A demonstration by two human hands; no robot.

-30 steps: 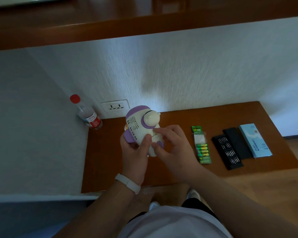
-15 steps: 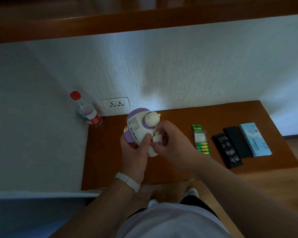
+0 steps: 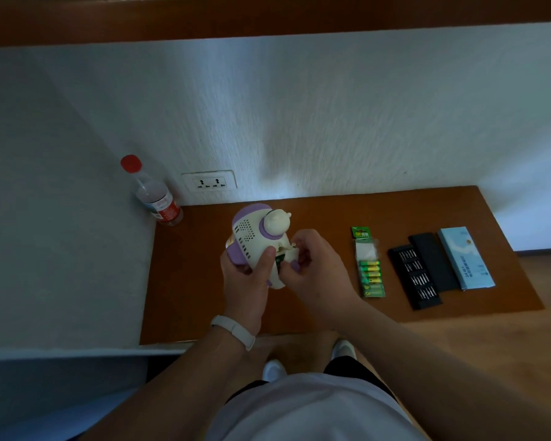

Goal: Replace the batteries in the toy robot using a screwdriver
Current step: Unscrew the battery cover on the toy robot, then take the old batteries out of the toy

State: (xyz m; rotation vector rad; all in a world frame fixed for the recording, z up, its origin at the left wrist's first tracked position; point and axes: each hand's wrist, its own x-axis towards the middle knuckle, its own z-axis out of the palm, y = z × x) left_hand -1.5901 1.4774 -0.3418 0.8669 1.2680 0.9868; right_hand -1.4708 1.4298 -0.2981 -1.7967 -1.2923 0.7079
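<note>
Toy robot [image 3: 255,240] held above the shelf's [image 3: 331,211] left half, left hand [image 3: 247,281] wrapped around its body, right hand [image 3: 312,268] pinching the small white cover [image 3: 291,253] at its open compartment. Battery pack [image 3: 371,272] lies toward the shelf's right end.

"GP" logo on the battery pack [image 3: 370,265].
</note>
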